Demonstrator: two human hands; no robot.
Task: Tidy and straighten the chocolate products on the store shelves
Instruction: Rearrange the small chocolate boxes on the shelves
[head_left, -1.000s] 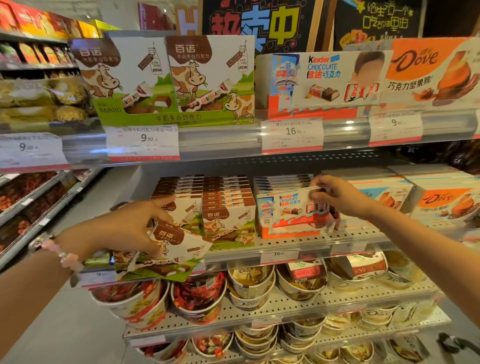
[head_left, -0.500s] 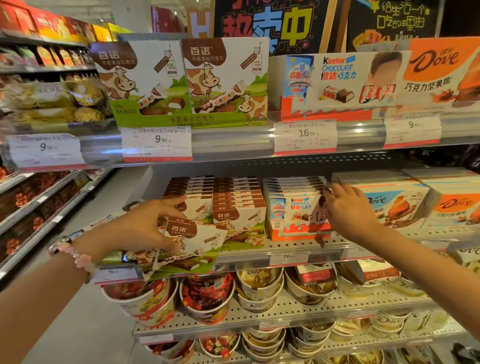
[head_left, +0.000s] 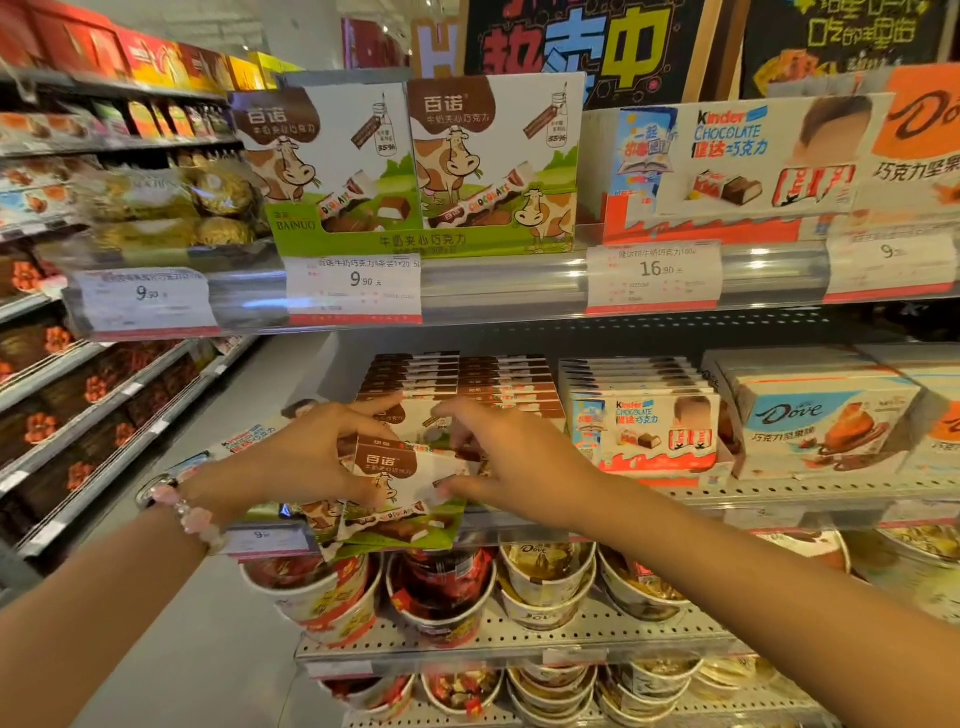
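In the head view, the one view there is, the right hand (head_left: 511, 467) has left the Kinder stack (head_left: 644, 421), where it was squaring the front box a moment ago, and has come across to join the left hand (head_left: 306, 460) on the cow-print box (head_left: 402, 480). That suggests the Kinder row is judged done and the effort has shifted to the loose milk-chocolate boxes just left of that stack. The left hand has kept its hold throughout: fingers curled over the box's top left edge, thumb underneath. The right hand now pinches the box's right edge, thumb low at the corner and fingers spread above it. The box itself is white with a brown panel of Chinese lettering at the top, a cartoon cow in the middle and a green strip at the bottom; it sits tilted, its lower edge hanging past the shelf lip (head_left: 519, 525), directly left of the Kinder stack and in front of the upright cow-print rows (head_left: 467, 379). More cow-print boxes (head_left: 332, 519) lie askew beneath it, overlapping the price rail. A Kinder box (head_left: 244, 439) lies flat further left of the stack, partly hidden behind the left hand, seemingly out of its place. With both hands on the box, the likely step is standing it upright against its row; the slumped ones below look set to slide off.
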